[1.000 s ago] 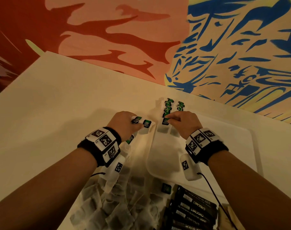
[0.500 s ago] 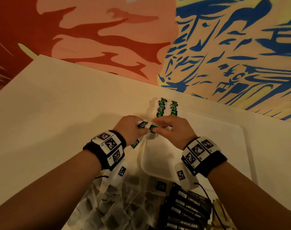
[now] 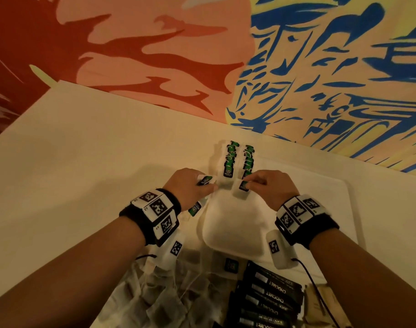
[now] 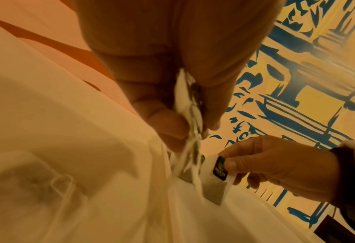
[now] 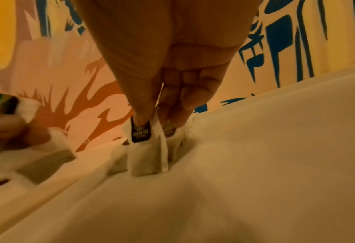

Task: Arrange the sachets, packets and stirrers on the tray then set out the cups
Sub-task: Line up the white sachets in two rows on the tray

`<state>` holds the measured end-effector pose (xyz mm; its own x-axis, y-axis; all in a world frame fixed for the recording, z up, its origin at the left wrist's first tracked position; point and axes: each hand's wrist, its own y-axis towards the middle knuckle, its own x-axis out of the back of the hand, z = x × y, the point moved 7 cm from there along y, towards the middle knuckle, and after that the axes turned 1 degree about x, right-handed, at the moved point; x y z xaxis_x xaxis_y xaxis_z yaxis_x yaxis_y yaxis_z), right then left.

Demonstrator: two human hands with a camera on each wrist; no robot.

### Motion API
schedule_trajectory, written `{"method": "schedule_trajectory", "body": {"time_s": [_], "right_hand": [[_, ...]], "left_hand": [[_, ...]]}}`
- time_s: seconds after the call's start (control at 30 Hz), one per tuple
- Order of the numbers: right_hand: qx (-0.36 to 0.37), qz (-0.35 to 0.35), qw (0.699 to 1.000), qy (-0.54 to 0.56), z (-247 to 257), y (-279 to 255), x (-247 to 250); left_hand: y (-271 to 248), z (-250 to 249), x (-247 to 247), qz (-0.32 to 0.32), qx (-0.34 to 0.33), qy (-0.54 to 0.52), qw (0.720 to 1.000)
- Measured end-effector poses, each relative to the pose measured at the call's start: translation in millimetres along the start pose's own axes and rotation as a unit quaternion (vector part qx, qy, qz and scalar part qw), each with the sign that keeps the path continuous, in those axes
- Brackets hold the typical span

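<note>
1. White tray (image 3: 339,209) lies on the table (image 3: 83,174); along its far left edge stand two rows of green-tagged tea bags (image 3: 237,159).
2. The right hand (image 3: 271,185) pinches one tea bag (image 5: 147,148) by its tag between thumb and fingertips, the bag's bottom touching the tray at the near end of the rows.
3. The left hand (image 3: 190,188), just beside the tray's left edge, has fingers clamped on a bunch of tea bags (image 4: 191,131).
4. A loose heap of tea bags (image 3: 169,287) and black packets (image 3: 268,297) lie near the person.
</note>
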<state>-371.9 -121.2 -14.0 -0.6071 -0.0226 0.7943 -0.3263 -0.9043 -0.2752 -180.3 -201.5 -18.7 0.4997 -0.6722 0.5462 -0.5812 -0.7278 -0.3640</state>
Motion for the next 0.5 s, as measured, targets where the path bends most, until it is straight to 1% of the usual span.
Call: {"method": "schedule_trajectory", "body": {"time_s": [0.1,0.2,0.4,0.43,0.5], "right_hand": [[-0.022,-0.014,1.0,0.016,-8.6,11.5,1.2],[-0.026,-0.022,0.999,0.026,-9.6,19.0,2.4],[-0.028,-0.02,0.999,0.004,-13.1,26.3,-0.4],[-0.023,-0.027,0.999,-0.007,-13.1,26.1,0.2],[-0.001,-0.065,0.998,-0.014,-9.6,22.9,5.9]], "left_hand": [[0.1,1.6,-0.7,0.01,0.003,0.011,1.0],[1.0,2.7,-0.3,0.013,0.007,0.016,1.0],[3.6,2.5,-4.7,0.025,0.016,0.007,1.0],[3.7,1.8,-5.8,0.029,0.016,0.006,0.999],[4.0,-0.3,-8.4,0.037,0.017,0.01,0.999]]}}
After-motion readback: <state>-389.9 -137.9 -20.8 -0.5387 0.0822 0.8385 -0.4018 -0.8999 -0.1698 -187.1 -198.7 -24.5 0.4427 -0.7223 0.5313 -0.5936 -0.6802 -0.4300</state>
